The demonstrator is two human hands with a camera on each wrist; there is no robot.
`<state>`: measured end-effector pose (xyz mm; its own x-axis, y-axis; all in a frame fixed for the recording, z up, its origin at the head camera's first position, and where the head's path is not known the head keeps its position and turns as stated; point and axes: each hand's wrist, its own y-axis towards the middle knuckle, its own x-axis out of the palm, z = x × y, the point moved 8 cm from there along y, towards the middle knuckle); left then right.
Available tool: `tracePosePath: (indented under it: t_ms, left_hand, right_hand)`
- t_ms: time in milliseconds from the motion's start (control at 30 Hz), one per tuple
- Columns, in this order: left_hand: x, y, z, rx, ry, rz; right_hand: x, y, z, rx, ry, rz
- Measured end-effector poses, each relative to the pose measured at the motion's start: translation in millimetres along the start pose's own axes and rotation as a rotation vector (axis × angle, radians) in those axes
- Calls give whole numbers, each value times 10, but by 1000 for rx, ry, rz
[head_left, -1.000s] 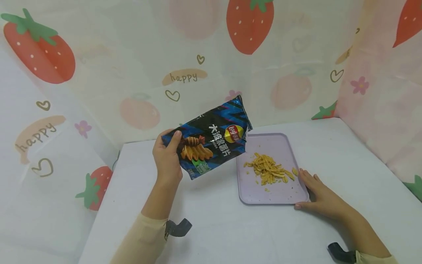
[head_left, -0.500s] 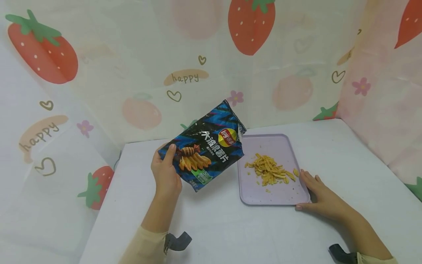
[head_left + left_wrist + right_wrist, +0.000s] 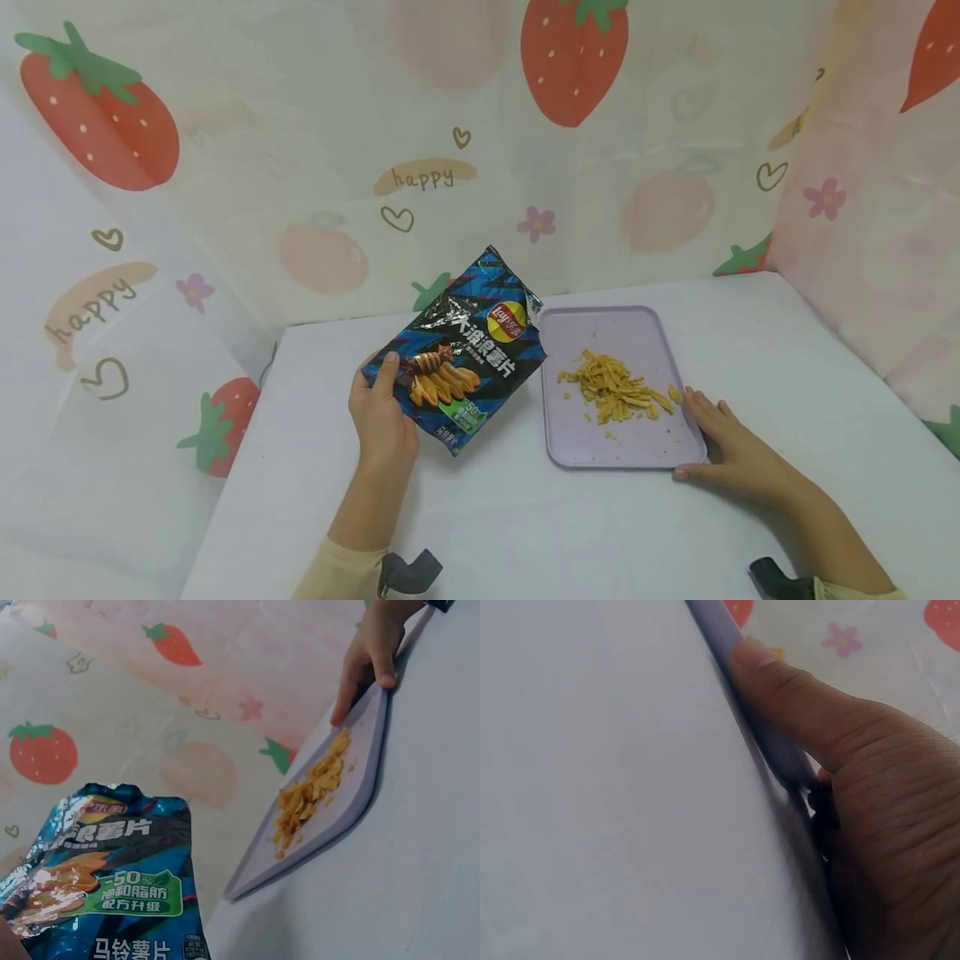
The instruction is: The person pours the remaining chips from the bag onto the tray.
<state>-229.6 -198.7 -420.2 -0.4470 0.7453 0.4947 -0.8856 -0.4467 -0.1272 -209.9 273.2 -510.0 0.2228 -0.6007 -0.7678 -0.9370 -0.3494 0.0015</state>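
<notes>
Chip bag (image 3: 491, 358) tilted, aloft left of purple tray (image 3: 581, 446) on table (image 3: 487, 533). Left hand (image 3: 384, 425) pinches its left end, thumb on front; right hand (image 3: 731, 446) spread along tray's near right corner. Risks: bag's far end looks torn, so tipping could shed crumbs; sideways push could slide tray, scattering chip pieces (image 3: 617, 387).

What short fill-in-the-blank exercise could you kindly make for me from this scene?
1. The left grip holds a snack bag whose logo reads ____.
2. In the head view, the snack bag is to the ____ of the tray.
3. The tray, touched by the right grip, carries food pieces coloured ____.
4. The English word printed on the backdrop is ____.

Missing words: Lay's; left; yellow; happy.
</notes>
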Motion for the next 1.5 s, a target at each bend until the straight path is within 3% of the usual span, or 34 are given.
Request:
tracePosePath:
  t_ms: [167,433,667,1000,1233,1500]
  left_hand:
    - [-27,5,-45,-13,2,-1]
    - [-171,18,-155,-88,43,54]
    - [-236,60,-241,-96,24,59]
    - [-178,142,-290,-96,-44,39]
    - [-205,170,-357,-160,-33,52]
    - [-212,245,-443,-184,-10,32]
  right_hand:
    - [12,-8,14,9,-8,-1]
    - [53,-19,-14,6,18,-16]
    - [83,-21,13,23,6,-27]
    - [46,-6,28,11,5,-14]
    - [52,-41,38,31,9,-23]
    - [34,-1,46,19,-3,-15]
